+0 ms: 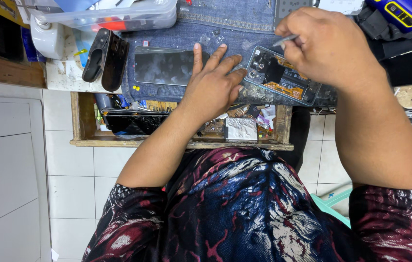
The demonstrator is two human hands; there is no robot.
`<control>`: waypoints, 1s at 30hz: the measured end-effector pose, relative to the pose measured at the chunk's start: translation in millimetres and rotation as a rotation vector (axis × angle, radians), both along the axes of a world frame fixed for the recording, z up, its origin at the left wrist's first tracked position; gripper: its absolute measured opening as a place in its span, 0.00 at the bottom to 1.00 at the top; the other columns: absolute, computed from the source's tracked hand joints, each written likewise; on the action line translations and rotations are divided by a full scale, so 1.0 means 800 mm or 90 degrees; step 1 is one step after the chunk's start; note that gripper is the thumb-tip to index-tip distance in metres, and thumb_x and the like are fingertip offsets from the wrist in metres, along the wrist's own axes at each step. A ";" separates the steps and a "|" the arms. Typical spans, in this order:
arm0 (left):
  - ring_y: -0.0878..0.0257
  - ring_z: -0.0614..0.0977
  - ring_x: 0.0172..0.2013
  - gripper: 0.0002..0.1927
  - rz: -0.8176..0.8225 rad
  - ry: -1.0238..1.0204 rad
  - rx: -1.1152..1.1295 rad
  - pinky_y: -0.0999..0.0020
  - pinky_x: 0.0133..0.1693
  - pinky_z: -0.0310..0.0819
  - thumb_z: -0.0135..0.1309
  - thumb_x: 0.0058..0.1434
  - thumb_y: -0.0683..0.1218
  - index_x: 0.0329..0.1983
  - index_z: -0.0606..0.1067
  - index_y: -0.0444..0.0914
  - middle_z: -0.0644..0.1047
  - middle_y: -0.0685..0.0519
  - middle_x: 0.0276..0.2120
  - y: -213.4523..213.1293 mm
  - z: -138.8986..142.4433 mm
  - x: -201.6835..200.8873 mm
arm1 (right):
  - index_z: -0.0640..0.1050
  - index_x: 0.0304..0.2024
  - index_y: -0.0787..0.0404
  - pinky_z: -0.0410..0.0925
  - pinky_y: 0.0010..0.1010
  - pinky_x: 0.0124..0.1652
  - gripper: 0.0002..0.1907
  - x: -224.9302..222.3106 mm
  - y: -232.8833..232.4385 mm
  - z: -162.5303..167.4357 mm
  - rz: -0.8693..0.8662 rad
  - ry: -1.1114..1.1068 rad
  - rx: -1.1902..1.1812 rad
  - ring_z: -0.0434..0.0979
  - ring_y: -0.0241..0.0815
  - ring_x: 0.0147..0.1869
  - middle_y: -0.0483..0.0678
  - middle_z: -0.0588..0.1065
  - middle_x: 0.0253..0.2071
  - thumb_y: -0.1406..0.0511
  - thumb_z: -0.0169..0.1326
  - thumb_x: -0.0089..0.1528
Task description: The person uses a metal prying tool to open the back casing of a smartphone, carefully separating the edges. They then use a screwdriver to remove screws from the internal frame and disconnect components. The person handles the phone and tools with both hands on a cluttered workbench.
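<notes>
lying back-off on the denim mat (186, 39): opened phone (283, 77), boards and orange flex bare. left hand (211, 87) pins its near edge, fingers spread flat. right hand (327, 43) has fingers pinched on thin tweezers (286, 40) over its top corner. likely light, stiff, fragile inside; hold by the frame edges only. detached screen (164, 65) lies just left.

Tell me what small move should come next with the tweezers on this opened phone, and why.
Probably lower the tweezers onto the exposed parts near the camera end of the opened phone. The right hand holds them just above that end, while the left hand lies flat on the denim cloth with fingertips at the phone's edge, steadying it. What the tips touch cannot be told.
</notes>
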State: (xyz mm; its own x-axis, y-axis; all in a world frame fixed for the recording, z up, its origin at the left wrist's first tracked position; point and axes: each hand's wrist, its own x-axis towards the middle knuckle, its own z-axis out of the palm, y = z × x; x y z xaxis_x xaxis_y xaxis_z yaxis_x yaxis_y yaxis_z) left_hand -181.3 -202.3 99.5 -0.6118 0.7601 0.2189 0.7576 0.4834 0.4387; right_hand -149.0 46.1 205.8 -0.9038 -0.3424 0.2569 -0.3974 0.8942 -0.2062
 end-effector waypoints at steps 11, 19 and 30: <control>0.44 0.63 0.70 0.17 -0.002 -0.009 0.003 0.22 0.67 0.34 0.59 0.62 0.49 0.55 0.81 0.45 0.72 0.51 0.63 0.001 -0.003 -0.001 | 0.81 0.43 0.60 0.72 0.38 0.36 0.09 0.008 0.007 0.001 -0.039 -0.031 0.000 0.80 0.48 0.35 0.50 0.78 0.36 0.67 0.60 0.60; 0.44 0.63 0.70 0.18 -0.003 -0.014 0.000 0.22 0.67 0.34 0.59 0.62 0.49 0.55 0.81 0.45 0.72 0.51 0.63 0.001 -0.004 0.000 | 0.82 0.43 0.58 0.73 0.44 0.34 0.09 0.007 -0.001 0.004 -0.131 -0.063 0.079 0.81 0.53 0.34 0.50 0.78 0.27 0.60 0.64 0.68; 0.44 0.60 0.71 0.34 -0.084 -0.009 -0.056 0.22 0.66 0.32 0.65 0.55 0.54 0.64 0.73 0.41 0.71 0.49 0.65 0.029 0.034 -0.019 | 0.80 0.45 0.65 0.71 0.39 0.40 0.06 0.049 0.071 -0.008 -0.104 0.013 -0.083 0.80 0.51 0.41 0.53 0.78 0.39 0.68 0.63 0.71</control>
